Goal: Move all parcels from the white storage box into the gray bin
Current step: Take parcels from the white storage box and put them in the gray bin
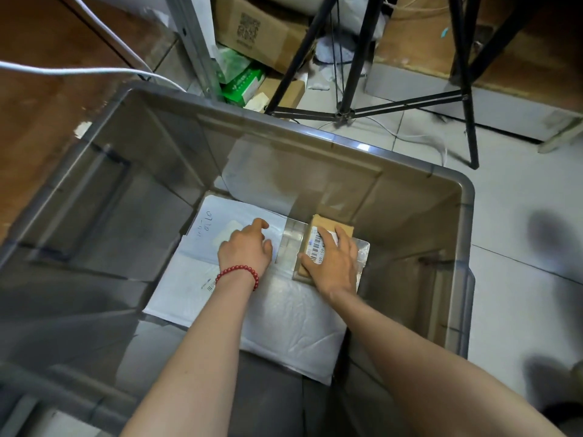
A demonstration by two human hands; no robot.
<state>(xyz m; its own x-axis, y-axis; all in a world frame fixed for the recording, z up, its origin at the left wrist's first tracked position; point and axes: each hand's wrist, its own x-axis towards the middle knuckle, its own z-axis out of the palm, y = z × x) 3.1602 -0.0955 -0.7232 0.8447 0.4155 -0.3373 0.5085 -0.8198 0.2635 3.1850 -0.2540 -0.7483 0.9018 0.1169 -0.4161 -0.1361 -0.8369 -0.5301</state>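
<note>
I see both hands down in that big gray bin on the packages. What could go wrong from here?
1. The small brown cardboard box that the right hand holds sits on a shiny clear-wrapped package. That surface looks slick, so the box might slide or tip once let go.
2. The left hand rests on the white padded mailer. Leaning on it could squash soft contents.

right hand (pixel 331 263) gripping cardboard parcel (pixel 334 227), gray bin (pixel 315 132)
</note>
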